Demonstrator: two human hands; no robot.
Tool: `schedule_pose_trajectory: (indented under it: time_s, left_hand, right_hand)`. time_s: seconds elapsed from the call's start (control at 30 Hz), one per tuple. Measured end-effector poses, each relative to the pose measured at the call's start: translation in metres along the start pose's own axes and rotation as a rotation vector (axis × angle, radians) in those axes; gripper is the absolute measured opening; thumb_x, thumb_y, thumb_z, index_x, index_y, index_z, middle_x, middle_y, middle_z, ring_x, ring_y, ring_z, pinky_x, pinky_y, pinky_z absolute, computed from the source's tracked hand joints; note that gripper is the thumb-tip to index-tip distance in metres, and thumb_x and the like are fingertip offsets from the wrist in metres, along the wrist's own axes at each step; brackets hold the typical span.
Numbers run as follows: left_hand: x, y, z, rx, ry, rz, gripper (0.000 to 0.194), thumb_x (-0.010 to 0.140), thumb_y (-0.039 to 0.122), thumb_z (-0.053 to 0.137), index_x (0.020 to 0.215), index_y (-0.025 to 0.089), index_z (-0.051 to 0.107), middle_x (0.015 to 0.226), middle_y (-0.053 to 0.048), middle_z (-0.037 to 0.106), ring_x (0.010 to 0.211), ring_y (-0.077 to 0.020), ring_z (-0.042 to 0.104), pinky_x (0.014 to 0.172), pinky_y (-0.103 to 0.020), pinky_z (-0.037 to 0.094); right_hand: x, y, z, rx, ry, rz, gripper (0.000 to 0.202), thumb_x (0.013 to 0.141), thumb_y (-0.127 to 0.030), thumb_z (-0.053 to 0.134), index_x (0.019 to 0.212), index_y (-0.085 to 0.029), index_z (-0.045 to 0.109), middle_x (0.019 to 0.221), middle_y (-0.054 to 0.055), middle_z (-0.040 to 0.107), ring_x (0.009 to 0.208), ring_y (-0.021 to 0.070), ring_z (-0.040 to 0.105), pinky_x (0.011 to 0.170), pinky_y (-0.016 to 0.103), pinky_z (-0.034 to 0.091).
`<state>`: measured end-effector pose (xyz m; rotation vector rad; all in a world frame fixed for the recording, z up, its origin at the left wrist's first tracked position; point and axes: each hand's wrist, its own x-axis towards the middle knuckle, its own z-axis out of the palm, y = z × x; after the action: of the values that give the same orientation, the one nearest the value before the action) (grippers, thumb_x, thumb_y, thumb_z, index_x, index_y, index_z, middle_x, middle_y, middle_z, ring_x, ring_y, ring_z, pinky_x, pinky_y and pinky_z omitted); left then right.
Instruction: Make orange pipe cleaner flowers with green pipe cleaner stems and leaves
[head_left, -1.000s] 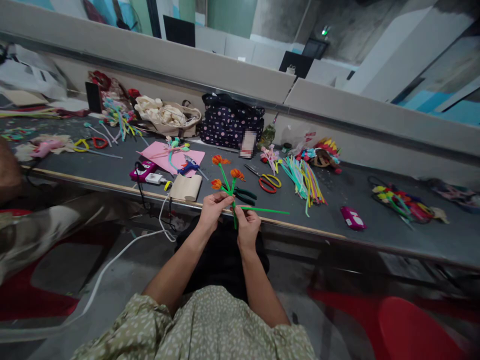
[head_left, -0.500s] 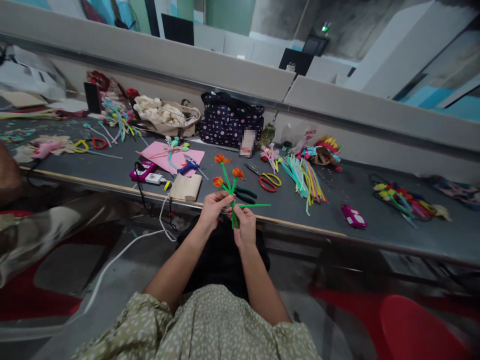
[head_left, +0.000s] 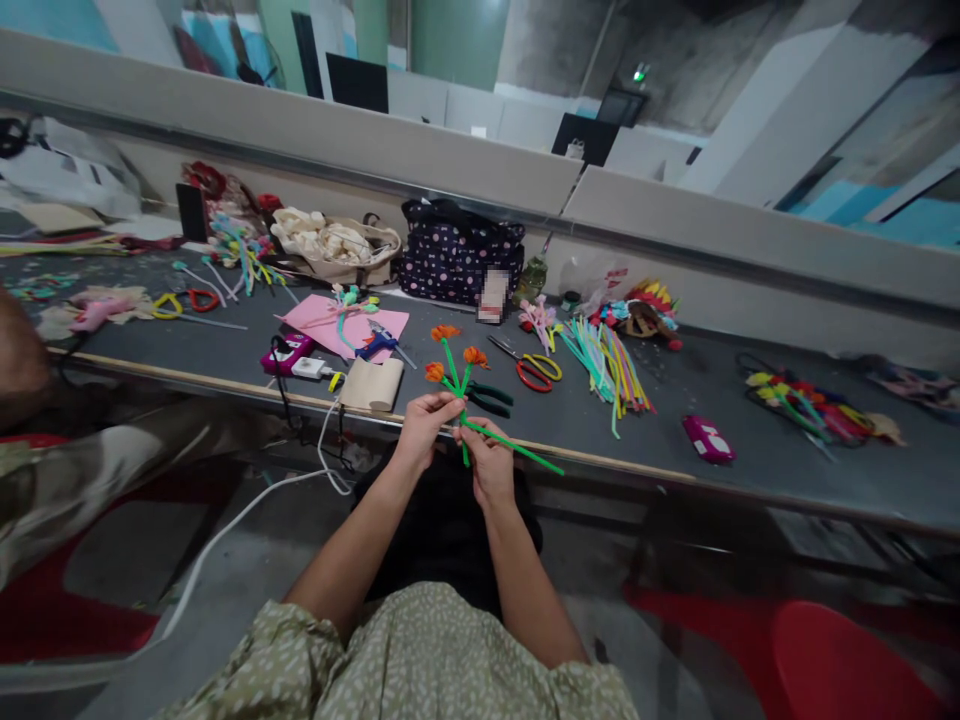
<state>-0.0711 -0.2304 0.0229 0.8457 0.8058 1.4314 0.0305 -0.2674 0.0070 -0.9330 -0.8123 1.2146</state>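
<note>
Three orange flowers on green stems stand up from between my hands at the table's front edge. My left hand pinches the green stems just below where they meet. Close beside it, my right hand has its fingers closed on a long green pipe cleaner, which sticks out to the right and slants down. Lower stem ends hang between the hands. Dark-handled pliers lie just behind my right hand.
Scissors and pastel pipe cleaners lie right of centre. A beige pad, a blue glue gun and pink paper are left. A dotted bag stands behind. Another person's arm is far left.
The long green pipe cleaner at my right hand has swung from nearly level to slanting down right, and more of it shows. My right hand has turned slightly; my left hand keeps its pinch.
</note>
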Motion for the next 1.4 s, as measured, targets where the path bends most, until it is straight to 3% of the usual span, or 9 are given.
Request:
schedule_pose_trajectory:
  time_s: [0.23, 0.53, 0.83, 1.03, 1.2, 1.4]
  left_hand:
    - [-0.004, 0.002, 0.006, 0.014, 0.032, -0.015, 0.027, 0.055, 0.029, 0.081, 0.07, 0.012, 0.066, 0.071, -0.003, 0.067, 0.059, -0.0103, 0.056, 0.054, -0.021, 0.044]
    - [-0.011, 0.005, 0.015, 0.096, -0.002, 0.047, 0.024, 0.056, 0.026, 0.08, 0.068, 0.012, 0.065, 0.064, 0.001, 0.06, 0.056, -0.0084, 0.053, 0.056, -0.021, 0.044]
    - [-0.01, 0.007, 0.013, 0.116, -0.016, 0.035, 0.023, 0.058, 0.028, 0.079, 0.07, 0.013, 0.066, 0.067, -0.001, 0.063, 0.059, -0.0093, 0.054, 0.058, -0.021, 0.043]
    - [0.005, 0.004, 0.014, 0.119, -0.01, 0.023, 0.025, 0.056, 0.029, 0.079, 0.071, 0.013, 0.068, 0.068, -0.001, 0.064, 0.06, -0.0095, 0.054, 0.059, -0.021, 0.043]
    - [0.018, 0.001, 0.019, 0.11, -0.073, -0.007, 0.028, 0.055, 0.032, 0.08, 0.07, 0.011, 0.067, 0.06, 0.0, 0.059, 0.052, -0.0078, 0.048, 0.051, -0.021, 0.039]
    - [0.019, -0.002, 0.02, 0.104, -0.053, 0.019, 0.027, 0.054, 0.031, 0.08, 0.07, 0.012, 0.068, 0.064, -0.001, 0.062, 0.058, -0.0093, 0.052, 0.056, -0.022, 0.042]
  right_hand:
    - [-0.004, -0.002, -0.001, -0.14, -0.002, -0.135, 0.02, 0.074, -0.033, 0.066, 0.085, -0.018, 0.062, 0.072, 0.0, 0.068, 0.066, 0.0128, 0.063, 0.067, 0.025, 0.049]
    - [-0.006, 0.002, -0.007, -0.481, 0.132, -0.391, 0.017, 0.079, -0.034, 0.059, 0.081, -0.017, 0.061, 0.076, 0.001, 0.064, 0.073, 0.0146, 0.06, 0.074, 0.029, 0.048]
    - [-0.008, 0.002, -0.006, -0.496, 0.107, -0.378, 0.018, 0.081, -0.035, 0.057, 0.086, -0.018, 0.06, 0.08, 0.001, 0.065, 0.076, 0.0156, 0.061, 0.077, 0.03, 0.049]
    - [0.0, 0.001, -0.002, -0.446, 0.029, -0.337, 0.026, 0.079, -0.037, 0.059, 0.098, -0.018, 0.058, 0.087, 0.003, 0.065, 0.077, 0.0152, 0.062, 0.074, 0.029, 0.05]
    - [0.014, 0.002, -0.004, -0.394, 0.099, -0.313, 0.024, 0.081, -0.04, 0.055, 0.087, -0.017, 0.059, 0.077, 0.003, 0.066, 0.072, 0.0158, 0.063, 0.069, 0.028, 0.049]
    - [0.017, -0.005, -0.009, -0.44, 0.119, -0.346, 0.026, 0.08, -0.04, 0.056, 0.081, -0.015, 0.061, 0.076, 0.003, 0.066, 0.071, 0.0144, 0.061, 0.069, 0.026, 0.047]
